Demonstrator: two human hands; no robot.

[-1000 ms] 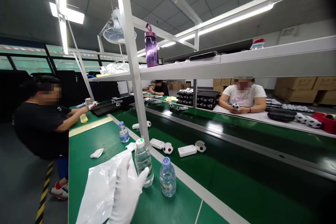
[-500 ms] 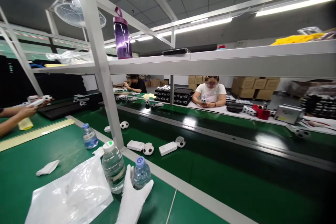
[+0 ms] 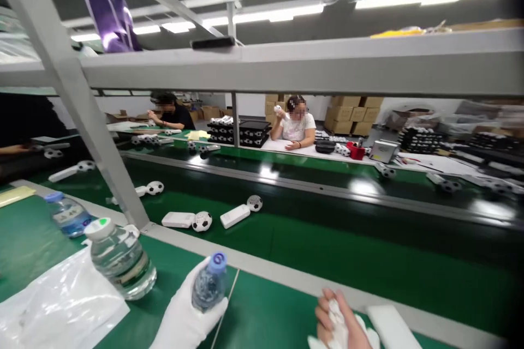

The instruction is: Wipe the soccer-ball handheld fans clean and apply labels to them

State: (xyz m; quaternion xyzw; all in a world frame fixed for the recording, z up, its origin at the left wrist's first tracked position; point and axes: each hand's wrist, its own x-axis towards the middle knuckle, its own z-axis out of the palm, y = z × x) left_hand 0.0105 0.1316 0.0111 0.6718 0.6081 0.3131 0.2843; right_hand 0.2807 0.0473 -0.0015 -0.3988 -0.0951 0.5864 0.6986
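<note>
Green conveyor belt beyond bench edge, carrying white boxes and football-pattern balls. Slanted white post stands left of reach. Plastic bag lower left. Bigger bottle upright just left of small bottle. Left hand, white-gloved, wrapped round small bottle near bench edge. Right hand, bare, closed on white cloth.

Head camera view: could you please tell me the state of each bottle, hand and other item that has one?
Small blue-capped plastic water bottle: capped, gripped by the white-gloved left hand.
Larger white-capped clear water bottle: capped, standing on the green bench.
Bare right hand: closed on a crumpled white cloth.
Clear plastic bag: lying flat.
</note>
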